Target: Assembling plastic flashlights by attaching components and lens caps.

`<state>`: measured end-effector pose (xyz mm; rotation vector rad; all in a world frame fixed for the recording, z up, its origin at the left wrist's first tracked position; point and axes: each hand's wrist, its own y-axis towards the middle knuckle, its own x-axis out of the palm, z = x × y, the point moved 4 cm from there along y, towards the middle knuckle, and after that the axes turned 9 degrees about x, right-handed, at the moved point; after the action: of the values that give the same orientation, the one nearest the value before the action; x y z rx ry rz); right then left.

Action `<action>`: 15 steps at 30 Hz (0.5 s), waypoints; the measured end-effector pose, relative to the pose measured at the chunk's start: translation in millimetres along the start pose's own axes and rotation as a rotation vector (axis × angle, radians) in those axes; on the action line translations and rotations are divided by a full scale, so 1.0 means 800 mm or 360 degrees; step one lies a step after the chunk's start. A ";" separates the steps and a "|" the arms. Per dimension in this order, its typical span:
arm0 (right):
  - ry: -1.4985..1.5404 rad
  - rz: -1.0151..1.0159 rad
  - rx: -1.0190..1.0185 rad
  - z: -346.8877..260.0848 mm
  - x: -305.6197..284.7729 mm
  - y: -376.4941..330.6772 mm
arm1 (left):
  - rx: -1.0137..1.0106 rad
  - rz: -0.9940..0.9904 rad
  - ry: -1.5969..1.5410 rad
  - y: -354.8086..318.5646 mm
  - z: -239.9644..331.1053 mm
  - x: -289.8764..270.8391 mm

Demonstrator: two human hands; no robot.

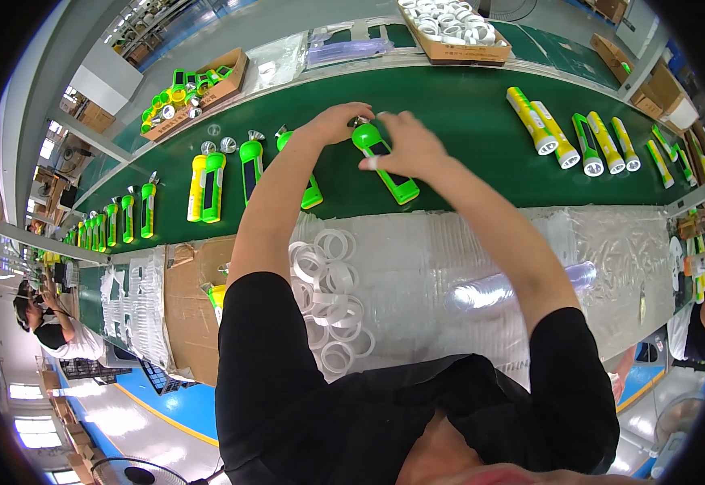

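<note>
A green flashlight [385, 167] with a dark panel lies tilted on the green work surface [449, 113], its head end away from me. At that end sits a small silver reflector [359, 122]. My left hand [338, 123] has its fingers closed at the reflector; the fingertips are partly hidden. Over the flashlight's right side is my right hand [414, 148], thumb across the body and fingers apart, slightly blurred. The thumb wears a white band. Beside my left forearm another green flashlight [312, 194] is partly covered by the arm.
Green and yellow flashlights [212, 187] with loose reflectors line the left. Finished-looking flashlights [592, 145] lie at right. White rings [336, 276] and a clear plastic sleeve roll [522, 287] rest on the near plastic-covered ledge. Boxes of parts [207, 93] and of white rings [457, 53] stand at the far edge.
</note>
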<state>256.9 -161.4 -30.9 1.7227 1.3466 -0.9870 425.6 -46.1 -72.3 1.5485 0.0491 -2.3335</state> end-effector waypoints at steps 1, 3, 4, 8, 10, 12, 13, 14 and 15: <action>-0.0049 -0.0125 0.0039 -0.010 0.022 0.008 | -0.0047 -0.0036 -0.0117 -0.002 -0.010 0.005; -0.0048 -0.0190 0.0199 -0.011 0.040 0.016 | 0.0091 0.0146 -0.0092 -0.007 0.010 -0.004; -0.0048 -0.0197 0.0204 -0.004 0.043 0.011 | 0.0016 0.0242 -0.0217 -0.016 0.016 -0.008; 0.0641 -0.0207 0.0117 0.003 -0.017 -0.057 | -0.0017 0.0500 -0.0786 -0.069 0.140 -0.056; 0.1071 -0.0221 0.0053 -0.002 -0.044 -0.117 | 0.0092 0.0542 -0.0904 -0.093 0.222 -0.065; 0.1275 -0.0448 0.0226 -0.019 -0.065 -0.189 | 0.0295 0.0661 -0.1099 -0.120 0.291 -0.048; 0.1426 -0.0410 0.0175 -0.016 -0.062 -0.222 | 0.0309 0.0571 -0.0905 -0.130 0.323 -0.039; 0.1578 -0.0459 0.0144 -0.022 -0.058 -0.253 | 0.0612 0.0697 -0.0700 -0.141 0.360 -0.032; 0.1731 -0.0500 0.0121 -0.026 -0.054 -0.281 | 0.0759 0.0790 -0.0460 -0.151 0.385 -0.020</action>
<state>32.7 -118.8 -2.3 2.2538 2.3087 -0.1664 121.3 6.3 48.1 1.1953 -0.9098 -2.2100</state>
